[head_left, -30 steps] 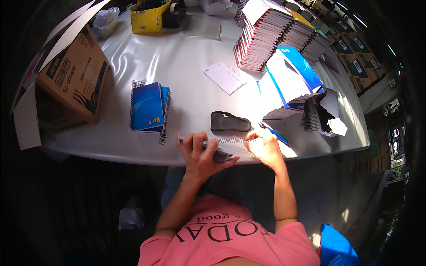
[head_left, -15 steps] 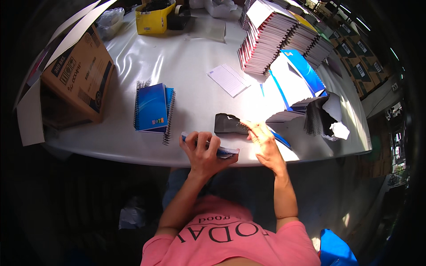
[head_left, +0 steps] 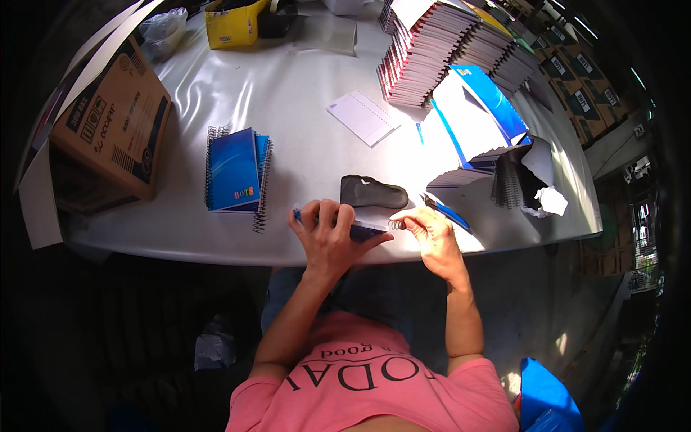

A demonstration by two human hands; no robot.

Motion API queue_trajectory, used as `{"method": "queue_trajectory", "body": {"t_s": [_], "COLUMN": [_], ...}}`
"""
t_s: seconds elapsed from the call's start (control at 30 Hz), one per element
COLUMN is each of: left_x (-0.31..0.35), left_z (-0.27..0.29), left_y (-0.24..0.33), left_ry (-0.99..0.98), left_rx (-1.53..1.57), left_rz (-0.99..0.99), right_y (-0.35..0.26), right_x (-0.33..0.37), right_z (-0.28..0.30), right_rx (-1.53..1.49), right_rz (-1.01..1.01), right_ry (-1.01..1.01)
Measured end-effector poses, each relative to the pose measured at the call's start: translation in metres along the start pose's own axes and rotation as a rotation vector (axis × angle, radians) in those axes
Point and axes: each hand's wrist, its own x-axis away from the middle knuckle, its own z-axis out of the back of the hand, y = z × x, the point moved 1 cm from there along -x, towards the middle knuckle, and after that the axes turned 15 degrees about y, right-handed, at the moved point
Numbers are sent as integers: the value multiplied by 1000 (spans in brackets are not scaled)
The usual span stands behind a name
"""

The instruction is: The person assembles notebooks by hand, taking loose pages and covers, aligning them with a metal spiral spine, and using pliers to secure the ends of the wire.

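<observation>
At the table's front edge my left hand (head_left: pixel 330 234) is wrapped over an unbound notebook (head_left: pixel 368 232) with a dark blue cover, gripping it on edge. My right hand (head_left: pixel 436 248) pinches a wire spiral coil (head_left: pixel 396 225) between thumb and fingertips, right at the notebook's right end. Whether the wire has entered the holes is too small to tell. Just beyond both hands lies a dark grey, sole-shaped piece (head_left: pixel 373 194). A blue-handled cutting tool (head_left: pixel 448 212) rests beyond my right hand. Left of my hands, blue spiral notebooks (head_left: pixel 234 173) are piled up.
A ruled loose sheet (head_left: pixel 363 119) lies mid-table. Tall stacks of bound notebooks (head_left: pixel 425 57) stand at the back right, with blue covers and pages (head_left: pixel 489 101) before them. Torn wrapping (head_left: pixel 543 183) holds coils at right. An open carton (head_left: pixel 111 119) stands left, a yellow container (head_left: pixel 232 25) behind.
My right hand has come down and closer to the notebook's end, and the coil now shows in its fingers. The grey piece and the cutting tool are less covered.
</observation>
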Motion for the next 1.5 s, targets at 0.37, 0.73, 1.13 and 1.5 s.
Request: {"method": "queue_trajectory", "body": {"t_s": [0.37, 0.73, 1.13, 1.5], "left_x": [0, 0, 1, -5], "left_z": [1, 2, 2, 7], "left_y": [2, 2, 1, 2], "left_ry": [-22, -37, -10, -48], "left_rx": [-5, 20, 56, 76], "left_rz": [19, 20, 9, 15], "right_y": [0, -1, 50, 42], "right_x": [-4, -2, 31, 14], "right_z": [0, 4, 12, -23], "right_rx": [-104, -404, 340, 704], "right_rz": [-114, -30, 25, 366], "right_ry": [5, 214, 679, 98]}}
